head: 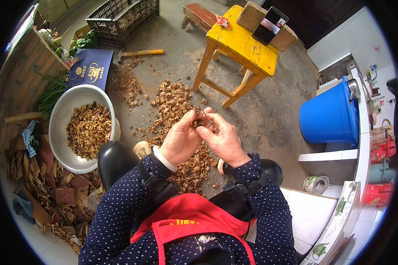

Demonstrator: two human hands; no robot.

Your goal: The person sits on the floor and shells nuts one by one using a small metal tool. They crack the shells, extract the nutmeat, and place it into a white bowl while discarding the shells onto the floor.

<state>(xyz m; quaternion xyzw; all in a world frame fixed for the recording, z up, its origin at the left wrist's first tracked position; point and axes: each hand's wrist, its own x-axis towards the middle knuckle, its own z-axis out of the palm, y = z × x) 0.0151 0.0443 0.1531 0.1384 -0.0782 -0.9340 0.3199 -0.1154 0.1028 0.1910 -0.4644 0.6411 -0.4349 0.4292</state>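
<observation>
My left hand [183, 138] holds a dark piece of walnut [197, 123] between its thumb and fingers. Against that piece, my right hand [224, 135] grips a thin metal pick [209, 120]. Both hands meet above a long heap of cracked walnut shells [172, 102] on the concrete floor. To the left, a wide metal basin [54, 132] holds a pile of walnut kernels [88, 129]. Beyond the heap lies a hammer [142, 53] with a yellow handle, beside smaller shell crumbs [129, 81].
A yellow wooden stool [242, 43] bearing a phone [270, 26] and bricks stands ahead right. Behind the hammer is a black plastic crate [122, 23]. A blue bucket [328, 114] stands at the right. Dry husks and scraps [63, 198] lie below the basin.
</observation>
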